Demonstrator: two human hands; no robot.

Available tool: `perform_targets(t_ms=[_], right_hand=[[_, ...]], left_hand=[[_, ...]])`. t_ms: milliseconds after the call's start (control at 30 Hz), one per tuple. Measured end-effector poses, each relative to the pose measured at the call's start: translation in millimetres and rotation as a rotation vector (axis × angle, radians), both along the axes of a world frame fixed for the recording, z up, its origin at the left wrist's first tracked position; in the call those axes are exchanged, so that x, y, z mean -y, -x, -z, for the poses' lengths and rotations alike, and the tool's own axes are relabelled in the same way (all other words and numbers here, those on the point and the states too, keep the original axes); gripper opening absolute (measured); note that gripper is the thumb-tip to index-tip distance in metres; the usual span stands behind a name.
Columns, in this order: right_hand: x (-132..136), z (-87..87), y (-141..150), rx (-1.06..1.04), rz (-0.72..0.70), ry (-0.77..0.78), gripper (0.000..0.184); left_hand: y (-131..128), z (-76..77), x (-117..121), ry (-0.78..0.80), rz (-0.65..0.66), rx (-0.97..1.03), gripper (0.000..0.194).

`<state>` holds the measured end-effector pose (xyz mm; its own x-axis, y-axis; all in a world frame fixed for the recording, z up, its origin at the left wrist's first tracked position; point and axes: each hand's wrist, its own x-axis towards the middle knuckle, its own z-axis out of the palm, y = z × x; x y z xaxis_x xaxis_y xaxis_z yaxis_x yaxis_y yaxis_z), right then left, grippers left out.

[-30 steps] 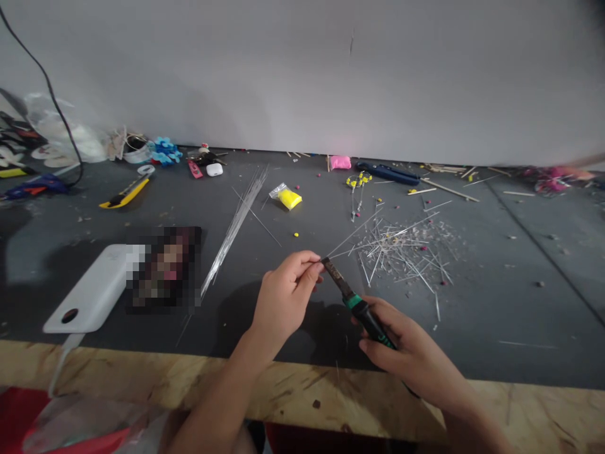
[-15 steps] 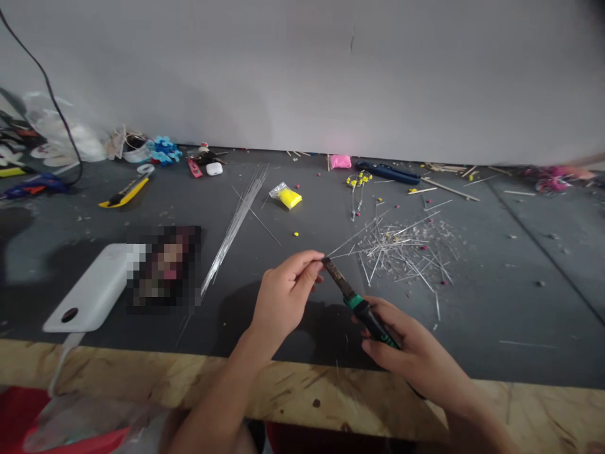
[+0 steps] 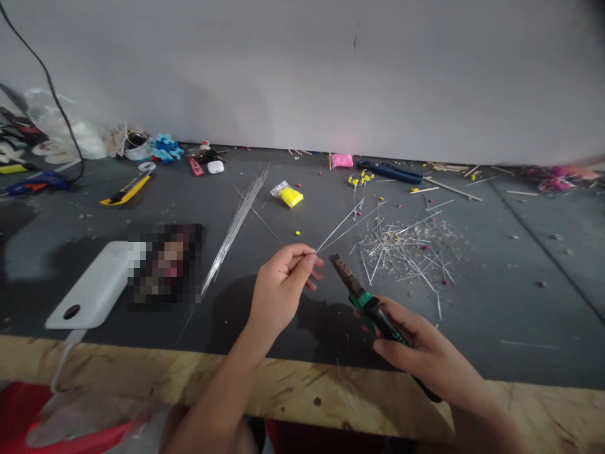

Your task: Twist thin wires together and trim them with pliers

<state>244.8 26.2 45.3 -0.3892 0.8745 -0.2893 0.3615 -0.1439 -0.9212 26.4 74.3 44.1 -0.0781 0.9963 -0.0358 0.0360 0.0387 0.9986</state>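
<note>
My left hand (image 3: 280, 292) pinches two thin metal wires (image 3: 347, 224) between thumb and fingertips; the wires point up and to the right over the dark mat. My right hand (image 3: 420, 353) grips the green-and-black handles of a pair of pliers (image 3: 362, 295). The pliers' jaws sit just right of the pinched wire ends, a small gap apart from them. A heap of short cut wire pieces (image 3: 406, 249) lies on the mat beyond the pliers.
A bundle of long wires (image 3: 236, 224) lies left of centre. A white power bank (image 3: 92, 293) and a blurred-out item are at the left. Yellow clay in a bag (image 3: 288, 195), pink clay (image 3: 341, 160), a yellow utility knife (image 3: 125, 191) and blue pliers (image 3: 390, 171) lie farther back.
The pliers' jaws have come off the wires and dropped slightly right. My left hand lifted the wires, which now angle more steeply upward.
</note>
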Motion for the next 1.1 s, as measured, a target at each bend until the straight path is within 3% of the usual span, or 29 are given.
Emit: perform_targets(t_ms=[233, 633, 900, 1100], right_hand=[[0, 0.3, 0, -0.042, -0.023, 0.012, 0.004], [3, 2.6, -3, -0.074, -0.009, 0.035, 0.002], [5, 4.6, -6, -0.135, 0.002, 0.076, 0.004], [10, 2.8, -4, -0.233, -0.046, 0.129, 0.020]], left_hand=[[-3, -5.5, 2, 0.032, 0.011, 0.080, 0.010], [-4, -3.3, 6, 0.008, 0.103, 0.000, 0.010], [-3, -4.4, 5, 0.014, 0.032, 0.063, 0.009], [-6, -1.7, 10, -0.034, -0.009, -0.094, 0.011]])
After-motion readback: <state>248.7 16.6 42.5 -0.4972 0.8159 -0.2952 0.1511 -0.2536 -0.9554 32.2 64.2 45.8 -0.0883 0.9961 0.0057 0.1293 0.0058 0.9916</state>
